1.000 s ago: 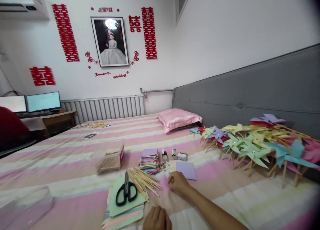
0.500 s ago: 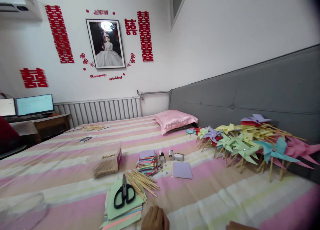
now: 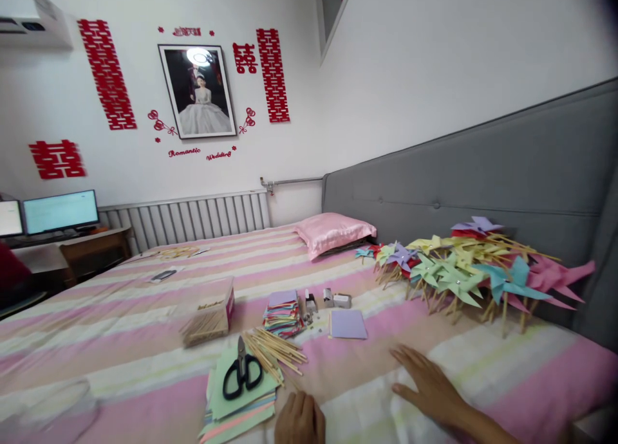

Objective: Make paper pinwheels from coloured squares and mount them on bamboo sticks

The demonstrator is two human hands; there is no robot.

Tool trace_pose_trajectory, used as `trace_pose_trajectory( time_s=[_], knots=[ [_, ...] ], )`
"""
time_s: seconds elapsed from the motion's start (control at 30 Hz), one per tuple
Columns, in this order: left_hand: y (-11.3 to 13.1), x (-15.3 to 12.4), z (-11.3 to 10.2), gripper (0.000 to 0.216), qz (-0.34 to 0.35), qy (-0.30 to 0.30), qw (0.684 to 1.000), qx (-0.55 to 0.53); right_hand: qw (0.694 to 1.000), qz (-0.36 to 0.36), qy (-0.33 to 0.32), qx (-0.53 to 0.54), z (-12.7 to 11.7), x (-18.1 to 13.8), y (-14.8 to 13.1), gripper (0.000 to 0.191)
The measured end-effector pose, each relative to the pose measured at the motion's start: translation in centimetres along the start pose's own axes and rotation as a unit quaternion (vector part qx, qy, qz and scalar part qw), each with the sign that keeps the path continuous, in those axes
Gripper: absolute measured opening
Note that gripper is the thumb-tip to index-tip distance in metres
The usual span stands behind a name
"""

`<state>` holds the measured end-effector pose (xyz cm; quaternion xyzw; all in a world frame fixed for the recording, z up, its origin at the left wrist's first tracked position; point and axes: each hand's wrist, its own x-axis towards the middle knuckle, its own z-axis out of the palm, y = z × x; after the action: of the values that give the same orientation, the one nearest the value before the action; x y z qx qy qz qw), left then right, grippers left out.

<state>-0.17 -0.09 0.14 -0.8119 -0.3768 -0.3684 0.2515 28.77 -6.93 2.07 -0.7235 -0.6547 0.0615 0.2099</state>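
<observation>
My left hand (image 3: 300,419) rests curled on the bed at the bottom centre, knuckles up; whatever its fingers may hold is hidden. Close to its left lies a stack of coloured paper sheets (image 3: 244,405) with black-handled scissors (image 3: 242,374) on top. Thin wooden sticks (image 3: 277,351) spread out just beyond that hand. My right hand (image 3: 429,387) is open over the bedspread, fingers stretched out, nothing in it. A purple square of paper (image 3: 348,324) lies beyond and left of it. Several finished paper pinwheels (image 3: 449,277) in many colours are heaped at the right.
A stack of small coloured papers (image 3: 282,314), small open boxes (image 3: 342,300) and scattered metal bits are mid-bed. Farther left stand a clear box of sticks (image 3: 207,318) and a phone-like object (image 3: 163,275). A pink pillow (image 3: 334,233) lies by the grey headboard (image 3: 463,167).
My right hand has come up into view from the bottom edge, fingers spreading out. My left hand stays nearly where it was. The view has shifted slightly.
</observation>
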Motion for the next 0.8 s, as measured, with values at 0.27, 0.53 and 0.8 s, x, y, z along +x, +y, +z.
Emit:
trace_pose_trajectory(
  time_s=[0.27, 0.53, 0.8],
  knots=[
    [0.2, 0.1, 0.0, 0.021, -0.016, -0.015, 1.0, -0.014, 0.989, -0.026, 0.143, -0.032, 2.5, -0.9, 0.4, 0.048],
    [0.1, 0.5, -0.5, 0.02, -0.003, -0.033, 0.999, -0.015, 0.986, -0.011, 0.168, -0.009, 1.5, -0.8, -0.2, 0.041],
    [0.2, 0.3, 0.1, 0.022, -0.005, -0.024, 1.0, -0.004, 0.987, -0.016, 0.16, -0.011, 1.3, -1.0, -0.2, 0.042]
  ],
)
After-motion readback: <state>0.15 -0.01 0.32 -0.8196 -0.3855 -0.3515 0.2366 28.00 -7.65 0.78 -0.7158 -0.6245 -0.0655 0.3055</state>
